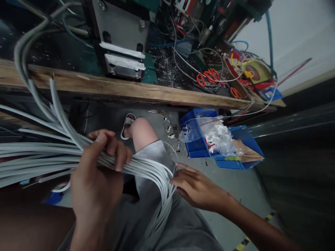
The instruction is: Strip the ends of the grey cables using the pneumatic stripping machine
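A thick bundle of thin light-grey cables [146, 166] runs from the left across my lap, bends downward over my thigh and hangs there. My left hand [98, 167] is wrapped around the bundle left of the bend, thumb on top. At the bend, my right hand [190, 183] has its fingers closed on the outer cables; part of its fingertips is hidden behind them. Several cable ends [53, 87] stick up at the left, and a looped part rises over the bench edge.
A wooden bench edge [146, 92] crosses ahead, with a metal machine plate [120, 26] behind it. Orange coiled cords [208, 77] lie at the bench's right. Blue bins [195, 148] with plastic bags stand on the floor, where scraps are scattered.
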Action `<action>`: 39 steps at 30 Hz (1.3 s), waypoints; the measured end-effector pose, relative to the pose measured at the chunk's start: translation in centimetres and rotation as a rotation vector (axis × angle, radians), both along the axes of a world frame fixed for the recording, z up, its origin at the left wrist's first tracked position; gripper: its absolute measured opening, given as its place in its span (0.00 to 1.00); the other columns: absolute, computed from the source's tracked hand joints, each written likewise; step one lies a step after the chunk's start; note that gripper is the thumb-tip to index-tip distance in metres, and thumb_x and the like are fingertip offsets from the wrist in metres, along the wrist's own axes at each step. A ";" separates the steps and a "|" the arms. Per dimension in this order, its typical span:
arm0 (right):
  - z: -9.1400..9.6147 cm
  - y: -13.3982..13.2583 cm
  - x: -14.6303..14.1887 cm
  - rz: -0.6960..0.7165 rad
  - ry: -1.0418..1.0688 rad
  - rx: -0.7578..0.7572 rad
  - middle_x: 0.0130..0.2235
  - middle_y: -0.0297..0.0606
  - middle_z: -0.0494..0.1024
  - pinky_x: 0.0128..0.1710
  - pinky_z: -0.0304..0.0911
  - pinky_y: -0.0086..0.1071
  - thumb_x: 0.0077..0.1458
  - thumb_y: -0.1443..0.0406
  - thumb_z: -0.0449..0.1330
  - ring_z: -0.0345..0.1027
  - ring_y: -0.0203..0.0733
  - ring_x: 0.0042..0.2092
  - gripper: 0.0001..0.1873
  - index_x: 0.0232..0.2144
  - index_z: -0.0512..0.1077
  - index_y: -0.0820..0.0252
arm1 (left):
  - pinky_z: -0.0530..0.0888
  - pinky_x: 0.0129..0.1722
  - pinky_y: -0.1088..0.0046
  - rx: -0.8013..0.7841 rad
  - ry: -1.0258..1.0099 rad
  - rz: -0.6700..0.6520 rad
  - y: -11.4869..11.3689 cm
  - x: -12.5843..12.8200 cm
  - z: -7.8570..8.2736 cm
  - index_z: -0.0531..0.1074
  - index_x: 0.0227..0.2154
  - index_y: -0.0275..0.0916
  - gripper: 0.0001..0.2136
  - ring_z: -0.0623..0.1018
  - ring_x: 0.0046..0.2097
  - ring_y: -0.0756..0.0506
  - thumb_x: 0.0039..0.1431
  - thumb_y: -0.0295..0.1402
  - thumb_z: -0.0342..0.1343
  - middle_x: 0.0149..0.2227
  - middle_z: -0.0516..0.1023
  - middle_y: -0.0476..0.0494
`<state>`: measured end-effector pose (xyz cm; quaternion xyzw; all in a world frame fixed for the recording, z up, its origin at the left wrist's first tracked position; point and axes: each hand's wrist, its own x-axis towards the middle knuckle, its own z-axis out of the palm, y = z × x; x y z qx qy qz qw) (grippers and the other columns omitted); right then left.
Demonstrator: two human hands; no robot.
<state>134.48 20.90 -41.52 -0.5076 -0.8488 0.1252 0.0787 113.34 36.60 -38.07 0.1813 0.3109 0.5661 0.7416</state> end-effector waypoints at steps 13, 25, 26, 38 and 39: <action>-5.5 -6.1 4.2 -0.298 0.268 -0.206 0.59 0.53 0.67 0.59 0.68 0.43 0.66 0.70 0.45 0.64 0.47 0.62 0.21 0.58 0.66 0.63 | 0.56 0.18 0.78 -0.045 -0.220 -0.153 1.5 -1.2 -1.5 0.68 0.30 0.34 0.22 0.46 0.17 0.56 0.74 0.30 0.31 0.19 0.47 0.57; -0.1 4.7 -3.6 -0.374 1.023 -0.628 0.37 0.37 0.80 0.37 0.71 0.28 0.74 0.55 0.50 0.77 0.38 0.38 0.17 0.43 0.73 0.60 | 0.64 0.19 0.81 0.046 -0.449 -0.227 1.3 -1.1 -3.1 0.68 0.28 0.35 0.13 0.54 0.16 0.59 0.51 0.26 0.70 0.16 0.51 0.62; -0.8 4.5 -4.1 -0.430 1.112 -0.641 0.32 0.35 0.79 0.30 0.69 0.26 0.74 0.52 0.50 0.75 0.36 0.31 0.20 0.39 0.71 0.61 | 0.69 0.23 0.82 0.039 -0.409 -0.215 1.0 -0.9 -3.1 0.71 0.32 0.34 0.12 0.60 0.19 0.58 0.51 0.27 0.70 0.18 0.57 0.60; -1.0 5.6 -1.0 -0.301 0.871 -0.190 0.29 0.31 0.77 0.30 0.58 0.26 0.69 0.56 0.61 0.67 0.33 0.28 0.14 0.38 0.79 0.61 | 0.82 0.48 0.68 0.172 0.265 -0.538 -3.4 3.6 -5.0 0.58 0.59 0.44 0.30 0.84 0.46 0.45 0.60 0.30 0.68 0.47 0.83 0.44; -1.0 6.2 -0.5 -0.252 0.945 -0.257 0.29 0.31 0.77 0.28 0.57 0.25 0.66 0.54 0.64 0.66 0.32 0.28 0.16 0.35 0.80 0.61 | 0.82 0.50 0.65 0.181 0.261 -0.567 -3.3 3.2 -4.8 0.58 0.60 0.44 0.30 0.84 0.48 0.43 0.60 0.30 0.68 0.50 0.82 0.42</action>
